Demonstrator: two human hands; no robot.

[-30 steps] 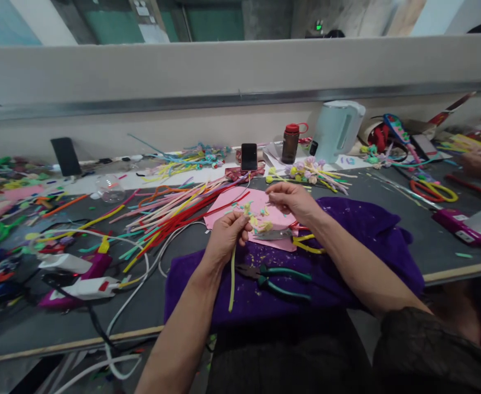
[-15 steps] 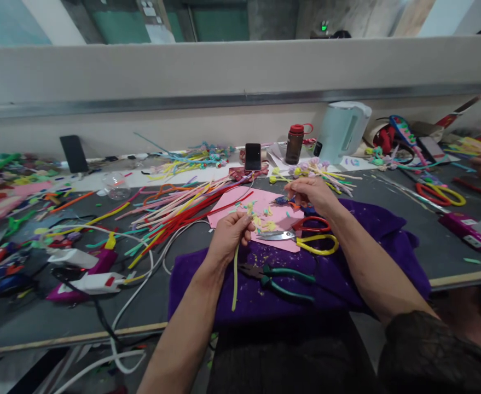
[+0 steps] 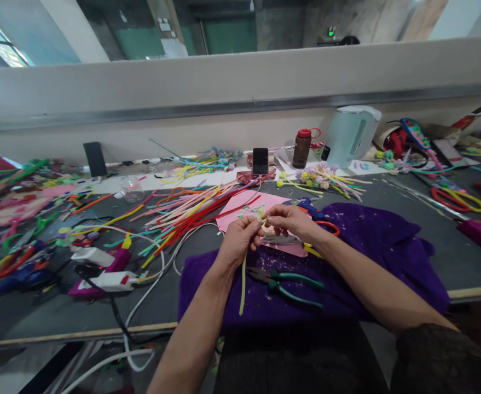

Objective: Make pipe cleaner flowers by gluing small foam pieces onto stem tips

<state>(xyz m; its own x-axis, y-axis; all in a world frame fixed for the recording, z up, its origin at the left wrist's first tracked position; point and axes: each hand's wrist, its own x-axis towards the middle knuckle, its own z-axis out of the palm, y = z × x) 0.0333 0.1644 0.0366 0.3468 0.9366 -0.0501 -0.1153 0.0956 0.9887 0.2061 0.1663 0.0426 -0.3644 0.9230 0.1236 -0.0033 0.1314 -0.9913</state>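
My left hand (image 3: pixel 242 235) is closed in a pinch around a yellow-green pipe cleaner (image 3: pixel 242 290), whose long end hangs down over the purple cloth (image 3: pixel 201 287). Meeting it from the right, my right hand (image 3: pixel 287 221) pinches at the pipe cleaner's upper end, where a small pale yellow shape shows between the fingertips. Beneath both hands lies a pink sheet (image 3: pixel 234 208) with small cut bits on it. Scissors with a red and a yellow handle loop (image 3: pixel 328 225) are partly covered by my right hand. Green-handled pliers (image 3: pixel 293 283) rest on the cloth just below.
A blue glue gun (image 3: pixel 309 208) lies behind my right hand. Loose pipe cleaners (image 3: pixel 191 210) spread to the left, beside a power strip (image 3: pixel 104 276) and white cable. A phone (image 3: pixel 260 161), a red-capped bottle (image 3: pixel 301 149) and a pale kettle (image 3: pixel 350 137) stand along the back.
My right hand has moved left and down from beside the glue gun to my left hand, so their fingertips meet at the pipe cleaner's top. The view has shifted slightly left.
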